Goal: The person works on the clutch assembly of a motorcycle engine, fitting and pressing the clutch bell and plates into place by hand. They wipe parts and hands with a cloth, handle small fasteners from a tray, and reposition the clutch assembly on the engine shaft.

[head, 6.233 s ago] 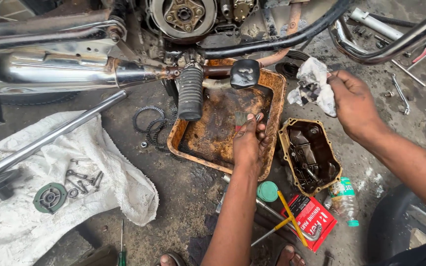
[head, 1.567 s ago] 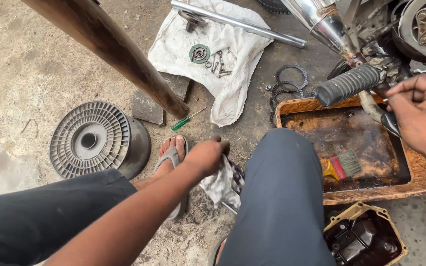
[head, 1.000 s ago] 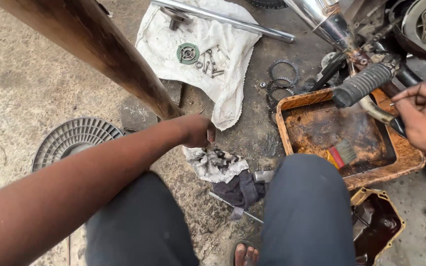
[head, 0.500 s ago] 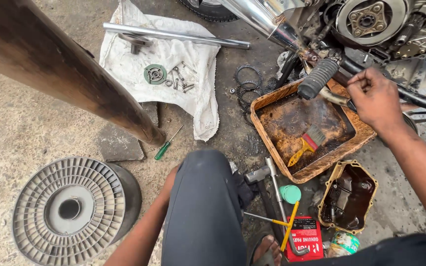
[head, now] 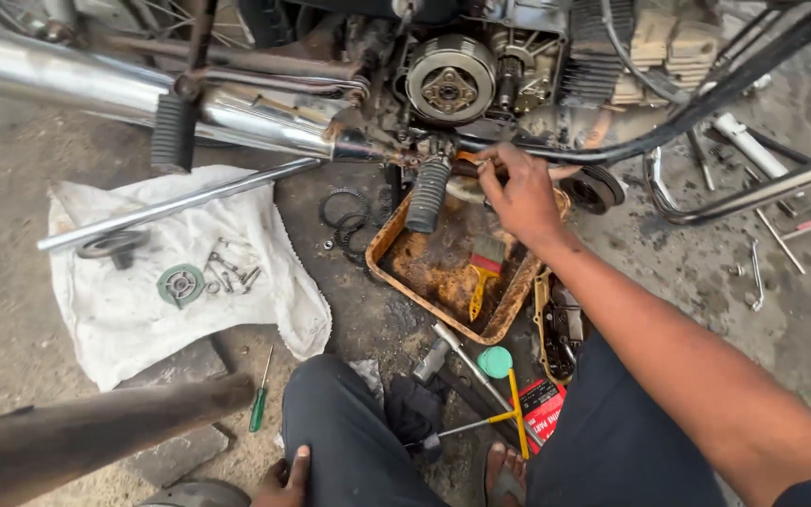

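Oily concrete floor beside a stripped motorcycle engine (head: 451, 83).
The right hand (head: 521, 192), fingers curled together, touches a small part under the engine, above the rusty tray (head: 396, 263); the left hand (head: 285, 481) rests low, grip unclear.

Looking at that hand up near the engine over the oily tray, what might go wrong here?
The right hand works above the rusty orange tray; a dropped part might sink into its dirty oil. The small bolts lying loose on the white cloth might roll off onto the gritty ground. The yellow-handled brush in the tray looks easy to knock.
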